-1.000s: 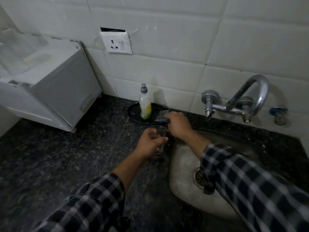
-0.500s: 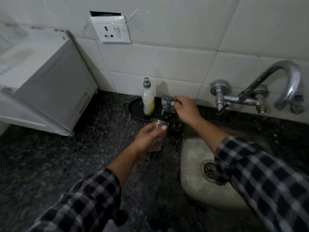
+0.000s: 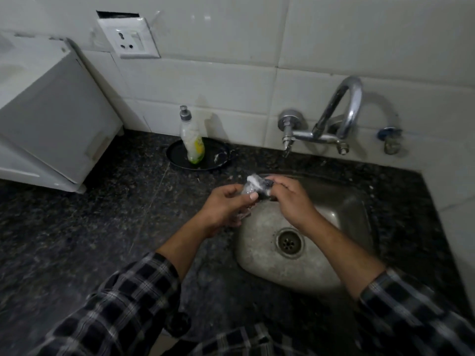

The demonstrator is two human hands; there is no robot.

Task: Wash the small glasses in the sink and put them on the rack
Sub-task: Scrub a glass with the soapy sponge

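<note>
Two hands worked at the sink's (image 3: 347, 209) left rim: left hand (image 3: 226, 204) gripped a small glass (image 3: 246, 190), right hand (image 3: 290, 199) pinched a soapy scrubber (image 3: 259, 184) at its mouth. Likely risk: the slick glass slips and cracks on the basin or the granite counter (image 3: 102, 227).

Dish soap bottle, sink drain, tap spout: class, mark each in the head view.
dish soap bottle (image 3: 195, 146): head view, on its lower body
sink drain (image 3: 289, 242): head view, strainer centre
tap spout (image 3: 354, 106): head view, on its curved pipe
</note>
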